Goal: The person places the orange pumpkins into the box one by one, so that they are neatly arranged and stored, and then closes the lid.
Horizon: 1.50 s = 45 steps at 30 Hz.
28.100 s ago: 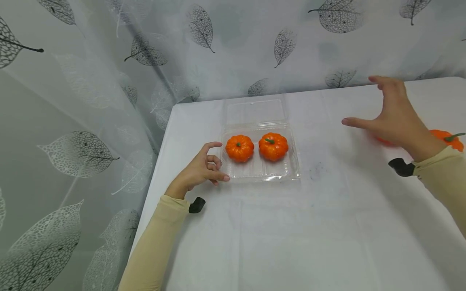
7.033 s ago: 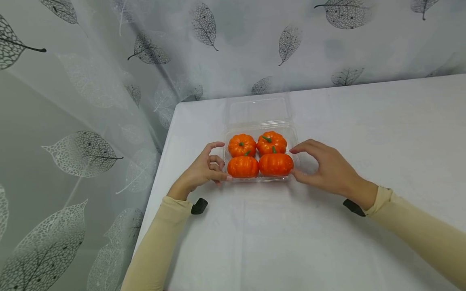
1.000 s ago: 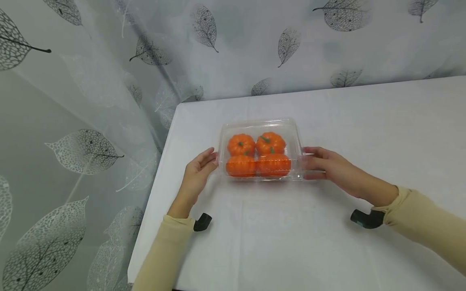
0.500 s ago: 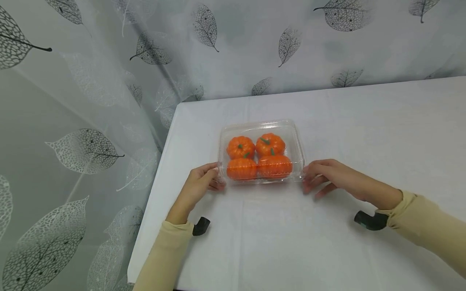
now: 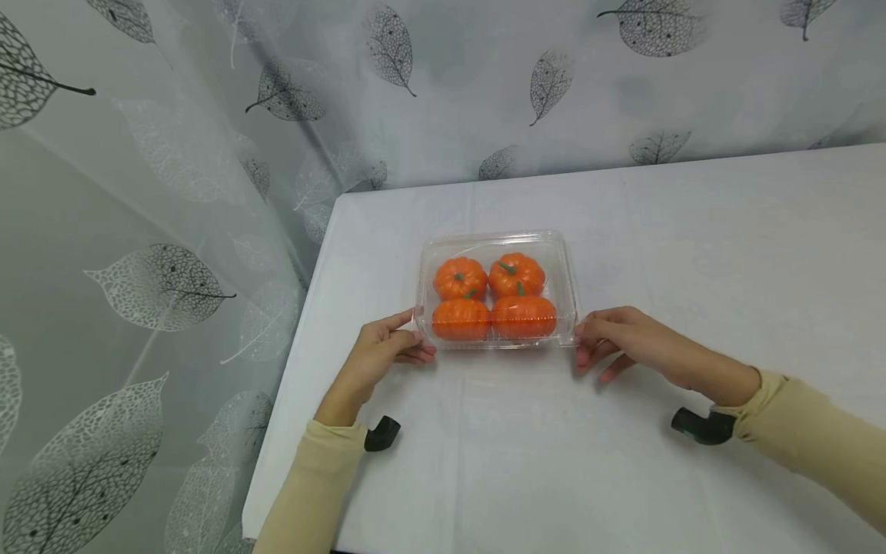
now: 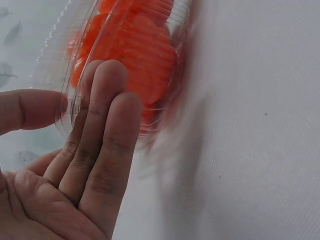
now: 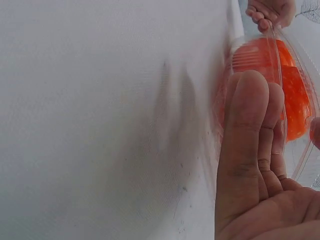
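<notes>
A clear plastic clamshell box (image 5: 494, 245) lies on the table with its lid folded down over several small orange pumpkins (image 5: 524, 317), two of which show green stems at the back. At the box's front left corner my left hand (image 5: 377, 354) pinches the rim, its thumb (image 6: 37, 110) on top and the other fingers (image 6: 105, 130) beneath. My right hand (image 5: 640, 345) pinches the front right corner likewise; in the right wrist view its fingers (image 7: 245, 130) extend under the rim, and only the tip of the thumb (image 7: 315, 132) shows at the edge.
A white cloth covers the table (image 5: 692, 246), whose left edge runs close beside the left forearm. Behind and to the left hangs a pale curtain (image 5: 471, 69) with a leaf print. A black wrist camera (image 5: 702, 427) projects under the right wrist.
Earlier the box stood open with two pumpkins, then several. Since then its lid has come down. In the last second both hands moved from the sides to the front corners and took the rim.
</notes>
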{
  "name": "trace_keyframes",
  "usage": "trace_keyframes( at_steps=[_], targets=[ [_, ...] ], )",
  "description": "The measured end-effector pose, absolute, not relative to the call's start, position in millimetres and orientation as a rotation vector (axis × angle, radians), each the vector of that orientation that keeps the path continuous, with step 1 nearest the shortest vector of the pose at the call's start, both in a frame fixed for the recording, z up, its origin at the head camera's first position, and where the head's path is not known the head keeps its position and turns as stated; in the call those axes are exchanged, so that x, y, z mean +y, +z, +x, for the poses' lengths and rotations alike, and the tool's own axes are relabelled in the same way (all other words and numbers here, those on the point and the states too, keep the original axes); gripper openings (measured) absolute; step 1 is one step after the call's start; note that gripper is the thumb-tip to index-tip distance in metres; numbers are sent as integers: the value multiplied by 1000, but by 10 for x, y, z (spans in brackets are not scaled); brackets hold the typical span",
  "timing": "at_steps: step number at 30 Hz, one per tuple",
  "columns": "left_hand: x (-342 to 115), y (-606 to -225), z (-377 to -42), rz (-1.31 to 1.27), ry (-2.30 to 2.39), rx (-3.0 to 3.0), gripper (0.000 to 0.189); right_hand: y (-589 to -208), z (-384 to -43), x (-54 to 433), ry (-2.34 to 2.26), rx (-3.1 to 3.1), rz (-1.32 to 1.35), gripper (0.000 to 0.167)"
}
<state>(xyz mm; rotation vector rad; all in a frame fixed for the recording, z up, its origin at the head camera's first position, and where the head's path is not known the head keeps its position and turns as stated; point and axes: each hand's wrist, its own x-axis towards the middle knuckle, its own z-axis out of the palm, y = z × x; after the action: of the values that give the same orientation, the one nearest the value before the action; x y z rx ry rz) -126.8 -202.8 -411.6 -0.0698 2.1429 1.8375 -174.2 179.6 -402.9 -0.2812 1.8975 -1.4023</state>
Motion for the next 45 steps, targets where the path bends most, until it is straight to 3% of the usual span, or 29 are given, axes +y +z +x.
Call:
trace_keyframes(
  at_steps=[10,34,45],
  targets=[
    [-2036,-4131,-1261,-86,1879,2115,56,-4050,-1716,1794,-1414,1900,-303,38],
    [-1940,-4147,-1268,-222,1962,2137,54,-4208,-1568,1680,-1641,2047,-235,29],
    [-1949,-4141,-1325,-268,1947,2094,45,-4245,-1570,1649,-1644,2067,-235,28]
  ],
)
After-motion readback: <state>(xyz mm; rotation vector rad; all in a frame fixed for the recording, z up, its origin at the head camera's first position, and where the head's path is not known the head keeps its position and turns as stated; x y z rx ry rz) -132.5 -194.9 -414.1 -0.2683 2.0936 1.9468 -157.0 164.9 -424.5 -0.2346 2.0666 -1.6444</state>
